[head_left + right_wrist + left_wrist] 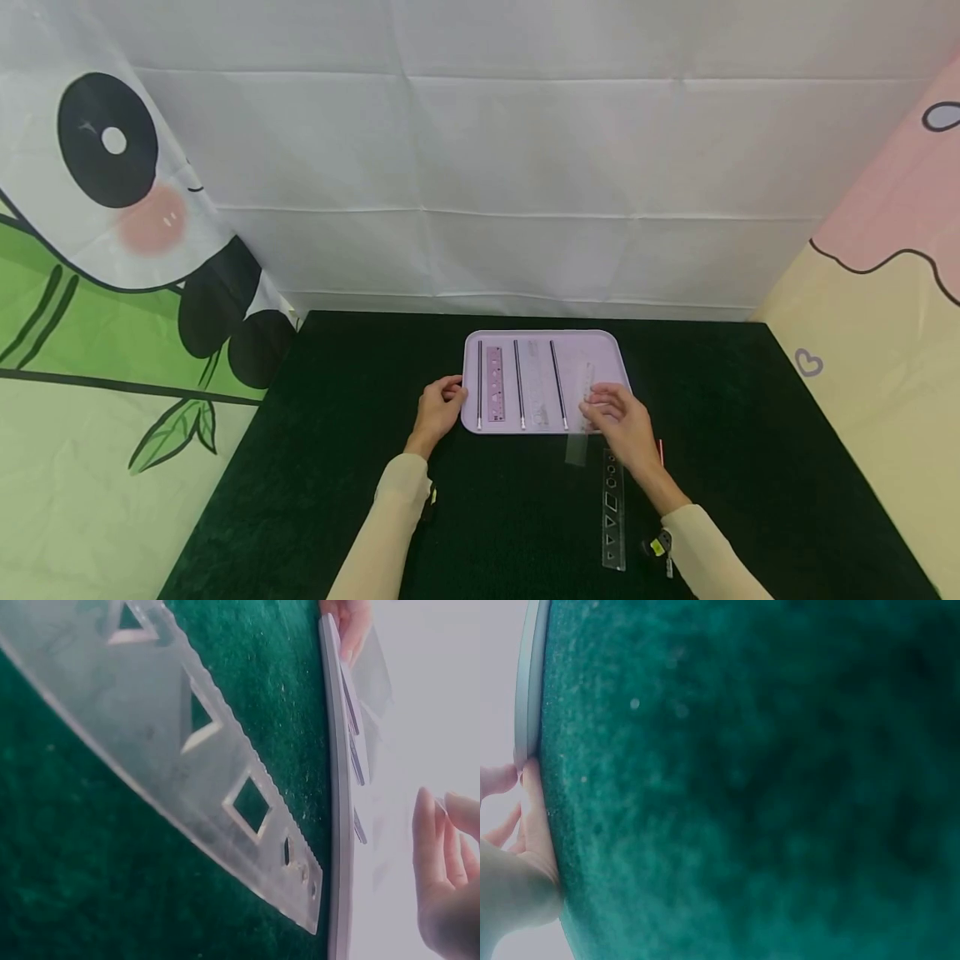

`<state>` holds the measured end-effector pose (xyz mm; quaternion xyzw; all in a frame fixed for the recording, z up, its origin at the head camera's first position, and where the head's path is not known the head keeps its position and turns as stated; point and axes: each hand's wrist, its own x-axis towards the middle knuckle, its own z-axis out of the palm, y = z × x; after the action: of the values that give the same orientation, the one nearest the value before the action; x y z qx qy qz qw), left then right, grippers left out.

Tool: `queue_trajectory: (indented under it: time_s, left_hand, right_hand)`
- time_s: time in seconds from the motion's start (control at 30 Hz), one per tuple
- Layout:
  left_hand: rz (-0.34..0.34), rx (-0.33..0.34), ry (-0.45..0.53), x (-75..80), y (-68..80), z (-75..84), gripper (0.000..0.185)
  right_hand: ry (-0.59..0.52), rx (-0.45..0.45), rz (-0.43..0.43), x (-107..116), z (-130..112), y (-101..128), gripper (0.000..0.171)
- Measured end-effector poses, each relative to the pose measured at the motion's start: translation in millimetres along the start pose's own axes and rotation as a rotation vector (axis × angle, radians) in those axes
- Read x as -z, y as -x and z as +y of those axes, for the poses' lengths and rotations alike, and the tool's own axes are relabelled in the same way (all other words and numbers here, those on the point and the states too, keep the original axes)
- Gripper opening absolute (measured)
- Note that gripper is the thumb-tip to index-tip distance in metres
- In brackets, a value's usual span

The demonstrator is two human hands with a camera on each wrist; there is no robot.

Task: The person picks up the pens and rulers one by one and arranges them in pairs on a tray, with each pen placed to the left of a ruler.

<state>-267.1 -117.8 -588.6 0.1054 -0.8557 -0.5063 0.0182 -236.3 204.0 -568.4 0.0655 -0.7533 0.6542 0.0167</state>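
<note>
A lilac tray (547,429) lies on the dark green cloth. My left hand (438,410) pinches its left rim, with the thumb and a finger at the edge in the left wrist view. Over the tray's right side, my right hand (618,421) pinches a clear ruler (576,450) between thumb and fingertips; the ruler's near end reaches past the front rim. Inside the tray, three dark pencils (519,383) alternate with a pink ruler (495,383) and another clear ruler (537,387), all roughly parallel.
A clear stencil ruler (612,508) with cut-out shapes lies on the cloth before the tray, below my right hand. Beside it, a thin red stick (661,451) is mostly hidden by my right wrist. A white curtain (525,258) hangs behind the table.
</note>
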Motion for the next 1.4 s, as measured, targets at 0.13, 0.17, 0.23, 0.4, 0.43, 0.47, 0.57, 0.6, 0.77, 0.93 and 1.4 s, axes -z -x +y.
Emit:
queue_trajectory:
  time_s: [0.13,0.17,0.23,0.4,0.43,0.47,0.57,0.6,0.77,0.93,1.4]
  left_hand:
    - [0.0,-0.008,-0.007,-0.5,-0.2,-0.6,0.035]
    - [0.0,-0.005,-0.007,-0.4,0.0,-0.6,0.035]
    - [0.001,-0.006,-0.008,-0.4,0.4,-0.6,0.034]
    - [0.003,-0.007,-0.004,0.2,1.3,-0.2,0.034]
    - [0.003,-0.009,-0.003,0.2,1.2,-0.2,0.033]
    - [0.003,-0.011,-0.003,0.4,1.1,-0.3,0.033]
    - [0.004,-0.013,-0.003,0.8,1.0,-0.6,0.033]
    - [0.003,-0.012,-0.002,1.0,1.1,-0.7,0.033]
    - [0.001,-0.008,0.001,1.3,1.2,0.9,0.033]
    - [0.001,-0.01,0.0,0.8,1.5,2.3,0.033]
    - [0.002,-0.013,-0.001,1.4,1.2,2.3,0.033]
  right_hand:
    - [-0.023,-0.015,0.013,-1,-1,-4,0.041]
    - [-0.022,-0.019,0.015,-1,-1,-5,0.041]
    - [-0.014,-0.027,0.022,-1,-2,-7,0.041]
    - [0.021,-0.029,0.038,-2,-16,-10,0.038]
    - [0.03,-0.029,0.041,-3,-21,-9,0.038]
    - [0.037,-0.028,0.042,-3,-25,-9,0.037]
    - [0.048,-0.024,0.046,-3,-31,-10,0.037]
    - [0.046,-0.024,0.052,-3,-30,-11,0.037]
    - [0.028,-0.01,0.075,-2,1,-24,0.038]
    - [0.015,-0.036,0.089,-1,13,-31,0.038]
    - [0.061,-0.058,0.12,-4,15,-49,0.039]
